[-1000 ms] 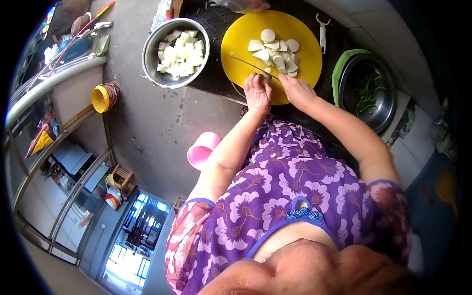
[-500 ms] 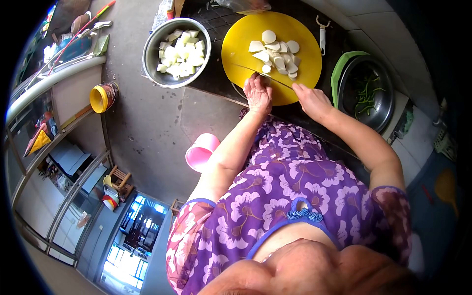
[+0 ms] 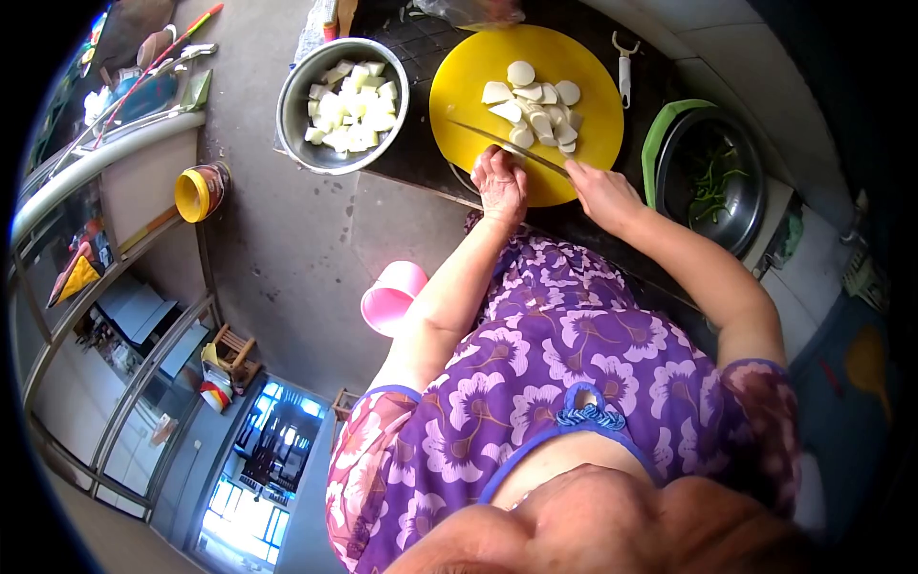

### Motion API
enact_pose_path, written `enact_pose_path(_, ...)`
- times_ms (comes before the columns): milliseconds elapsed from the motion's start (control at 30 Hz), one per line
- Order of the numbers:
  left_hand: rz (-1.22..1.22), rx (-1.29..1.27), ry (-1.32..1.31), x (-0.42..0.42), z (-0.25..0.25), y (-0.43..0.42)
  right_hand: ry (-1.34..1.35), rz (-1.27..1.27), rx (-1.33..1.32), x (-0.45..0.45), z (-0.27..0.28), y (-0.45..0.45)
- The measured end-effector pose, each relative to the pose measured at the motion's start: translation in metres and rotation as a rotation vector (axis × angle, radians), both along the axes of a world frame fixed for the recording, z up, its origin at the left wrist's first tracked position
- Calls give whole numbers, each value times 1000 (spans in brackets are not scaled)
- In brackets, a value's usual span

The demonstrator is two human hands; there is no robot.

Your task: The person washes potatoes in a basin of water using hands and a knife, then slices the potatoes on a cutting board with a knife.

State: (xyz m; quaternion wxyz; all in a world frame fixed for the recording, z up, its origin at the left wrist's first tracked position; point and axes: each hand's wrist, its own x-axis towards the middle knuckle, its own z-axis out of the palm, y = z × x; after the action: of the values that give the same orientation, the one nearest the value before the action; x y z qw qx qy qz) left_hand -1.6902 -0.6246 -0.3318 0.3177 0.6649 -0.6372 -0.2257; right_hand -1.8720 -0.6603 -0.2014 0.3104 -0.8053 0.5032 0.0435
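My left hand [image 3: 501, 184] has its fingers curled down at the near edge of the round yellow cutting board [image 3: 459, 86]. They press on a piece of white vegetable, of which only slivers show. In my right hand [image 3: 604, 198] is the handle of a knife [image 3: 537, 161]. Its long, thin blade lies slantwise over the board, just beyond my left fingertips. Past the blade, a loose heap of white vegetable slices [image 3: 541, 122] covers the middle of the board, some round and some half-round.
Left of the board stands a metal bowl [image 3: 284, 115] of pale vegetable chunks. A white peeler [image 3: 625, 77] lies to the right, near a dark bowl [image 3: 744, 215] with green peppers or beans and a green rim behind it. Lower left are a pink bucket [image 3: 392, 295] and a yellow bucket [image 3: 194, 194].
The knife blade has tilted and shifted slightly, with its tip a little higher in view. Both hands stay in nearly the same place.
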Motion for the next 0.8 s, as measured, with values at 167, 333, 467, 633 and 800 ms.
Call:
enact_pose_path(167,-4,7,-23,0,-1,0,37,40,34,0,-4,2)
enact_pose_path(333,-26,-11,-52,0,0,3,29,-23,-8,32,-59,-11)
enact_pose_path(467,-2,16,-2,3,-4,1,-12,-37,-2,28,-48,-9)
enact_pose_path(633,6,-14,27,0,-4,2,50,30,50,1,10,4)
enact_pose_path(800,-3,-7,10,0,0,1,43,39,40,6,2,3)
